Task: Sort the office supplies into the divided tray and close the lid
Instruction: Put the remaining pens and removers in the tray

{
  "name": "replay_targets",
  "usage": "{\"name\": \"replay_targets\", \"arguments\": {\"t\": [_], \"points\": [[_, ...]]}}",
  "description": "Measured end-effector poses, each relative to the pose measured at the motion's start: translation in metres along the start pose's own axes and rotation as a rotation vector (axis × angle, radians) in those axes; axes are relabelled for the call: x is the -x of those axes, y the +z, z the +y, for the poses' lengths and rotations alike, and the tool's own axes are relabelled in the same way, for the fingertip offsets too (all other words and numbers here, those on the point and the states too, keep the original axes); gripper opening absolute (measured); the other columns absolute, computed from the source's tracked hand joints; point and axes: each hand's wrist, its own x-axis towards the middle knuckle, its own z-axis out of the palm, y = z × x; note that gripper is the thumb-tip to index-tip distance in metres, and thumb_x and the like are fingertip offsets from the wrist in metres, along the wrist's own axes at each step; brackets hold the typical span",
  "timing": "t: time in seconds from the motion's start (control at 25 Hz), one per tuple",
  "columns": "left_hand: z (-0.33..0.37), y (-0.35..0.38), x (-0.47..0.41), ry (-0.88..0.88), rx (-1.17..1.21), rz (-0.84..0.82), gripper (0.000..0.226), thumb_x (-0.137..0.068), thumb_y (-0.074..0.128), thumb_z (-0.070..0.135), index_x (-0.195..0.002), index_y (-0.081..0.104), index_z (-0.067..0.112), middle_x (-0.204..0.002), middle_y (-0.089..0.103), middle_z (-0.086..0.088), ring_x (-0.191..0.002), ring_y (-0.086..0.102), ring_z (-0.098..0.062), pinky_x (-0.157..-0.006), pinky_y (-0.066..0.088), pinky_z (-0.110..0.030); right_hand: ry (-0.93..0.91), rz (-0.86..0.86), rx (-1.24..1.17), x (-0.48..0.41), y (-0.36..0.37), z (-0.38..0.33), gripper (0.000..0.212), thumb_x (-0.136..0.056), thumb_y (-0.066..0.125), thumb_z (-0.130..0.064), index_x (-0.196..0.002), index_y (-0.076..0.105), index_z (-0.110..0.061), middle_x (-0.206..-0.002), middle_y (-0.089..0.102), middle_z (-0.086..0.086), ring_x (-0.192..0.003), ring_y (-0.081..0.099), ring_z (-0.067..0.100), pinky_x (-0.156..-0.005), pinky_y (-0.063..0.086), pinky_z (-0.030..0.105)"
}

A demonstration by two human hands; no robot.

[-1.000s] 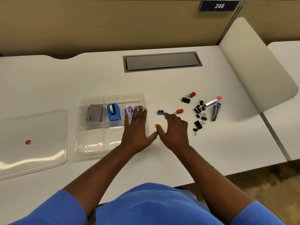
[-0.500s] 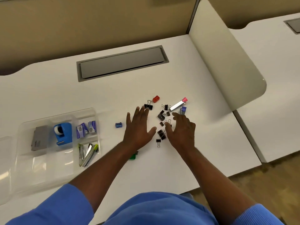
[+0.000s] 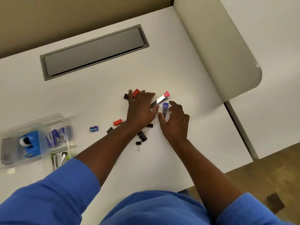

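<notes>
The clear divided tray (image 3: 53,118) sits at the left edge, blurred, holding a blue tape dispenser (image 3: 30,144), a grey box (image 3: 7,151) and small blue-white packs (image 3: 56,137). My left hand (image 3: 141,109) lies flat, fingers spread, over a scatter of black binder clips (image 3: 142,135), next to a red sharpener (image 3: 136,93). My right hand (image 3: 176,120) hovers with fingers curled and apart beside a blue-ended clipper (image 3: 165,108). A pink-ended silver clipper (image 3: 160,99) lies between the hands. Another red sharpener (image 3: 117,122) and a blue sharpener (image 3: 93,129) lie left of my forearm.
A grey cable hatch (image 3: 92,51) is set into the white desk (image 3: 81,95) at the back. A beige divider panel (image 3: 215,51) rises along the desk's right side. The desk's front edge and wood floor (image 3: 267,179) show at lower right.
Both hands have reached farther forward over the clip pile, the left now covering clips near the red sharpener. The view has swung right, pushing the tray to the left edge.
</notes>
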Motion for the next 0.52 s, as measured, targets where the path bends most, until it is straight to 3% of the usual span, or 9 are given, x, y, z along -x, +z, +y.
{"name": "replay_targets", "arguments": {"t": [0.2,0.52], "points": [[0.018,0.006,-0.027,0.01,-0.042,-0.021,0.025,-0.09,0.056,0.05,-0.092,0.068,0.028,-0.086,0.066,0.01,-0.101,0.058,-0.015,-0.12,0.009,-0.053,0.027,0.008,-0.041,-0.013,0.0,0.005,0.043,-0.091,0.062,-0.041,-0.13,0.051,-0.028,-0.113,0.067,-0.008,-0.095,0.064,0.01,-0.085,0.032,0.026],[0.015,-0.008,-0.004,-0.093,0.114,0.076,0.014,-0.085,0.066,0.034,-0.084,0.06,0.021,-0.067,0.058,0.009,-0.081,0.059,-0.017,-0.113,0.028,-0.037,0.019,0.015,-0.138,-0.007,-0.011,-0.007,0.021,-0.086,0.065,-0.025,-0.106,0.058,-0.025,-0.097,0.065,-0.006,-0.078,0.06,0.019,-0.081,0.041,0.032]]}}
